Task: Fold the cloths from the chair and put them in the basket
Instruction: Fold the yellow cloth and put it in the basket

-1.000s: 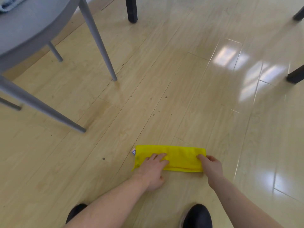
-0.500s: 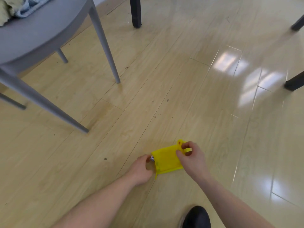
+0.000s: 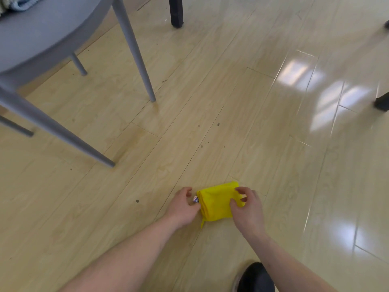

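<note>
A yellow cloth (image 3: 216,202) lies on the wooden floor, folded into a small thick rectangle with a white label at its left edge. My left hand (image 3: 183,209) sits at that left edge, fingers curled, thumb against the fold. My right hand (image 3: 247,209) pinches the right edge, thumb on top and fingers curled over the side. More cloths (image 3: 19,2), pale and light blue, lie on the grey chair (image 3: 42,34) at the upper left. No basket is in view.
The chair's grey legs (image 3: 134,53) slant down to the floor left of and beyond the cloth. Dark furniture legs (image 3: 176,11) stand at the top and at the right edge. My black shoe (image 3: 255,278) is at the bottom. Glossy floor stretches to the right.
The long yellow strip has been folded over from the right into a small rectangle. My right hand moved left with the edge; my left hand slid off the top to the left edge.
</note>
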Demonstrator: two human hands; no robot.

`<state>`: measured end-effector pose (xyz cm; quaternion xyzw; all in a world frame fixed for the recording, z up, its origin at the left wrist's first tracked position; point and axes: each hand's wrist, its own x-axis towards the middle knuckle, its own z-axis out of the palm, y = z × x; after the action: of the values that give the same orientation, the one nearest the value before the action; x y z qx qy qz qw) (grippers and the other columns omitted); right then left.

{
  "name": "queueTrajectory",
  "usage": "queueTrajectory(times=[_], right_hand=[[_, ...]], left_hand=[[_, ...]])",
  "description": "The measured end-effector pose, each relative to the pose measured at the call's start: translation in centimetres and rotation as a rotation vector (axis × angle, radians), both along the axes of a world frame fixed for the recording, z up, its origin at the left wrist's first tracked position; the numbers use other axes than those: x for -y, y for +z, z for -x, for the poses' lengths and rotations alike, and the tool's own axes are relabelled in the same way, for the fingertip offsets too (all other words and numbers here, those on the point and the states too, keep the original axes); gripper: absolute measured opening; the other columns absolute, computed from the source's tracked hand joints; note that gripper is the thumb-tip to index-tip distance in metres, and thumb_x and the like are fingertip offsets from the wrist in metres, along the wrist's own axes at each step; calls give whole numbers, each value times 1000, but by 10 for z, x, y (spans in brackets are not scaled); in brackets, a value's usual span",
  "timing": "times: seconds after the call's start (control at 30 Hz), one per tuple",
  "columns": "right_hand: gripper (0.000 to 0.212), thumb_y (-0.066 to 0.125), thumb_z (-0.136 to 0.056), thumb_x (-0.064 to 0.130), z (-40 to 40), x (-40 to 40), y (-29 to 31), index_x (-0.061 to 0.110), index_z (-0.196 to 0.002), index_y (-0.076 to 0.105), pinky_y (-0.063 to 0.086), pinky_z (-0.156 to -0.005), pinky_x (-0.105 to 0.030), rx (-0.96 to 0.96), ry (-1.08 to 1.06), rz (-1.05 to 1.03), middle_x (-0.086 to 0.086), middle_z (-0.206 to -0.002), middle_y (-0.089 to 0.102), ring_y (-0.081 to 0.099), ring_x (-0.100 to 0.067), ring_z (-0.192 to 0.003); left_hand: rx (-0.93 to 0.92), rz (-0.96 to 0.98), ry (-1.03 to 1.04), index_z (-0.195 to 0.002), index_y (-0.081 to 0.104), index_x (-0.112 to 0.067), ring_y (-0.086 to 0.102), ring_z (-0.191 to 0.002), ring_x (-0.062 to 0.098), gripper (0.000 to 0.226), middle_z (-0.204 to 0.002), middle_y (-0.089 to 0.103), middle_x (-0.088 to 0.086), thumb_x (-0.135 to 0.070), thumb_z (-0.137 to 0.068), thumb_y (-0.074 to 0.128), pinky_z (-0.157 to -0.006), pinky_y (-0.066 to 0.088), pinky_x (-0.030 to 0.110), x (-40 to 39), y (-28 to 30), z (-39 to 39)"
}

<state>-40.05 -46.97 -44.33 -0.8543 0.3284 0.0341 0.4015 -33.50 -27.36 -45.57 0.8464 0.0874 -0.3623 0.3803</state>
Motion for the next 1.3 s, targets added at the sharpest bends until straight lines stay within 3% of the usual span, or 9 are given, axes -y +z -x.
queueTrajectory(times=[0.07,0.13,0.2,0.33,0.47,0.7,0.97,1.13,1.3], right_hand=[[52,74,-85,25,2,12,-7,21,-134,57,50,-103,-44,-84,-29,57,1,-128,60,57,-22,-119],[65,76,-87,32,4,20,-11,18,-143,49,51,-102,-44,-203,-50,-71,-4,-130,63,61,-26,-120],[61,75,-89,34,8,22,-11,16,-141,50,54,-91,-38,-307,-44,-233,-4,-123,66,66,-23,-108],[35,71,-90,29,12,25,1,15,-121,65,50,-77,-29,-400,102,-265,-1,-109,69,65,-18,-97],[15,71,-88,19,-4,27,45,16,-103,69,47,-67,-26,-238,75,-269,-1,-97,70,63,-15,-85],[10,71,-86,19,-53,28,180,25,-90,64,42,-57,-18,-40,300,-80,7,-90,67,57,-3,-72],[17,75,-81,27,-62,4,360,33,-97,72,47,-68,-22,156,541,78,13,-84,69,63,-7,-80],[10,75,-81,29,-44,-35,421,36,-86,70,43,-61,-19,233,610,117,13,-77,66,59,-3,-70],[16,74,-81,29,-22,-58,416,33,-96,73,49,-65,-23,282,595,96,9,-82,70,62,-7,-77]], left_hand=[[-14,31,6,-151,41,-22,59,-122,19,73,-143,55,-3,-34,-86,71,-105,46,33,8,0,-2],[-52,55,21,-154,38,-19,57,-126,20,76,-146,54,0,-29,-86,72,-102,43,28,16,1,-4],[-80,51,25,-153,39,-18,57,-127,22,75,-146,54,3,-27,-87,73,-100,42,27,23,3,-5],[-47,-52,-84,-131,61,-17,63,-117,22,45,-131,66,4,-22,-88,70,-98,48,28,26,15,-8],[2,-155,-212,-112,70,-23,67,-106,22,30,-118,71,3,-26,-82,71,-87,53,27,16,49,-20],[226,-180,-444,-135,58,-21,59,-121,24,58,-138,58,4,-40,-83,77,-101,48,30,-2,179,-70],[553,69,-529,-146,41,-33,57,-117,13,80,-138,50,-12,-50,-79,80,-98,51,32,-29,352,-63],[656,309,-406,-136,51,-36,56,-117,5,61,-130,57,-17,-43,-82,80,-95,55,31,-55,391,-37],[631,412,-313,-113,61,-31,62,-113,5,34,-117,66,-12,-33,-85,81,-96,57,39,-76,384,-27]])
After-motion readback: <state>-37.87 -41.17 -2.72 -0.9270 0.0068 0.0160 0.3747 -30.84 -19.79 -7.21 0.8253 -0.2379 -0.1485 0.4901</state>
